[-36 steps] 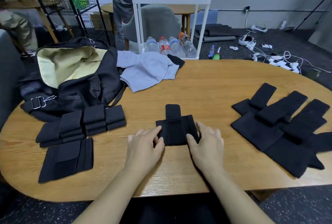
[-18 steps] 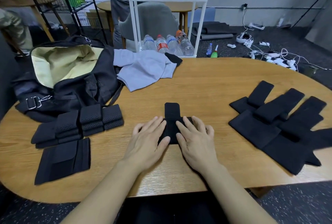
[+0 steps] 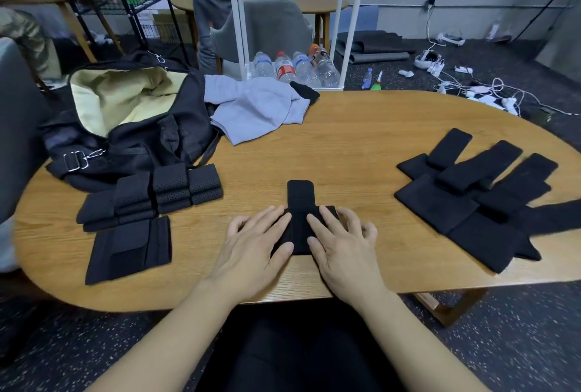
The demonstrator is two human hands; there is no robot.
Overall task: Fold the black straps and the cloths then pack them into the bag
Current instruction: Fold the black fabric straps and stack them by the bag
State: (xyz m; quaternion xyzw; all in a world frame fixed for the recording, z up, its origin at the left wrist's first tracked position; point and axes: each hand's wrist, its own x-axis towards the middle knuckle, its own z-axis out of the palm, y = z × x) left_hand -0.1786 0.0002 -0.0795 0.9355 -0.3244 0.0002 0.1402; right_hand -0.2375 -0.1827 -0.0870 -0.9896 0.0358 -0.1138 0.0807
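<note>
Black strap [image 3: 300,218] lies on the table [image 3: 361,146] near the front edge. The left hand [image 3: 254,250] and the right hand [image 3: 339,247] press flat on it, fingers straight, close together, probably to set the fold. A second ago they were apart at its sides.

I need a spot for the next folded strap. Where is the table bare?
Bare wood lies between the gray cloth, the strap under the hands and the unfolded pile. The left side is crowded by the bag and folded straps.
</note>
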